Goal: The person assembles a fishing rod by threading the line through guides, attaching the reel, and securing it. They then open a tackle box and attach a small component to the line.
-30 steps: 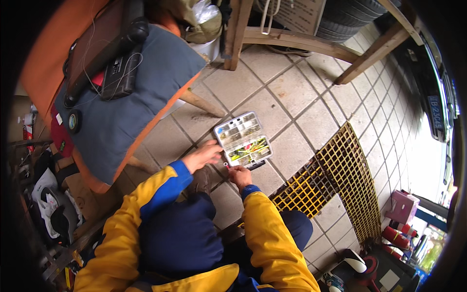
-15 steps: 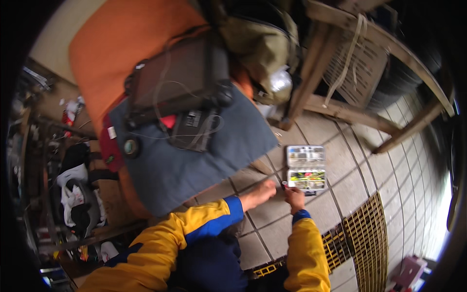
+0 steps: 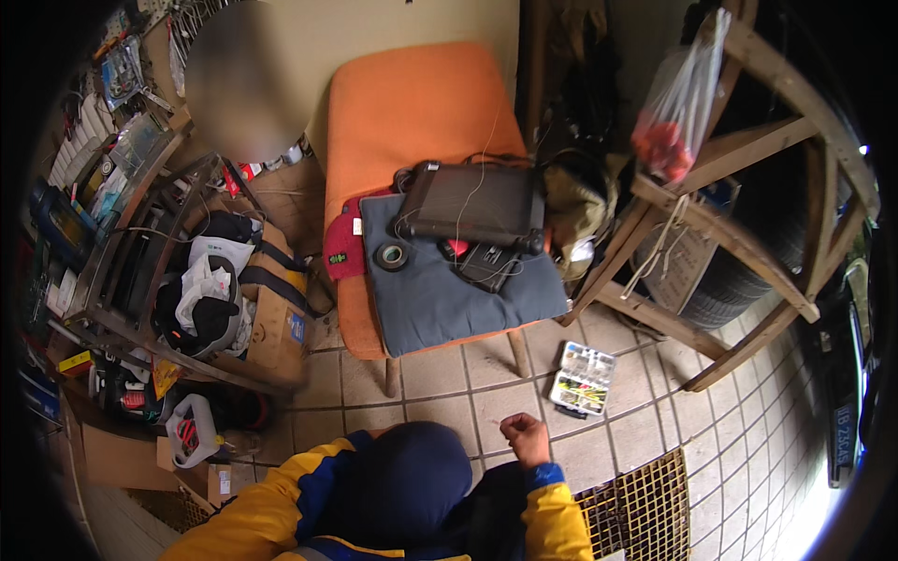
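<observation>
My right hand is raised over the tiled floor, thumb and fingers pinched together. A thin, pale thing seems to show at its fingertips, too small to name. Just beyond and to the right of it, an open white compartment box lies on the tiles. Its far half holds pale small pieces; bright yellow-green and other small items fill the near half. Most of my left hand is hidden behind my knee, with only a sliver of skin beyond the blue cuff, so its fingers do not show.
Ahead stands an orange chair with a grey cushion, a dark tablet-like device and a tape roll. A wooden frame with tyres is at right. Cluttered shelves and a cardboard box stand left. A floor grate lies near right.
My view has swung, showing more of the room. My right hand has left the box's near edge and now sits apart from it. My left hand has drawn back behind my knee.
</observation>
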Available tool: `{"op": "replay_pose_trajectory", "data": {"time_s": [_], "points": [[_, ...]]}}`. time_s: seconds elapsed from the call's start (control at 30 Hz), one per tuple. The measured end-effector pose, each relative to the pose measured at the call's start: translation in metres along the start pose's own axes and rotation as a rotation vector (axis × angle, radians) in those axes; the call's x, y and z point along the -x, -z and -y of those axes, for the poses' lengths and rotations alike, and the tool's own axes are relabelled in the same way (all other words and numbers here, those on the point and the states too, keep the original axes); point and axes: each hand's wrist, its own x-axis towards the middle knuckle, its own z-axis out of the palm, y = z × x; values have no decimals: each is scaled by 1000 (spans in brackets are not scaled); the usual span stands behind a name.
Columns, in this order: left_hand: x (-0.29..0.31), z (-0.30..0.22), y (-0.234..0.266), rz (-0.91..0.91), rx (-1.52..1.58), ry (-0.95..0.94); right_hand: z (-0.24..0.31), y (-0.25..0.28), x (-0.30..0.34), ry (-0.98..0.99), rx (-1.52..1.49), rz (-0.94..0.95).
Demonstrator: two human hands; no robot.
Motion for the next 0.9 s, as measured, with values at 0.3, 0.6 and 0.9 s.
{"op": "replay_pose_trajectory", "data": {"time_s": [0.3, 0.6, 0.9], "points": [[56, -156, -6, -704, -13, -451, 48, 36, 108, 109, -326, -149], [-30, -403, 123, -1352, -1200, -757, 76, 46, 155, 359, -478, -229], [-48, -425, 179, -1193, -1124, -696, 54, 8, 154, 29, -606, -245]]}}
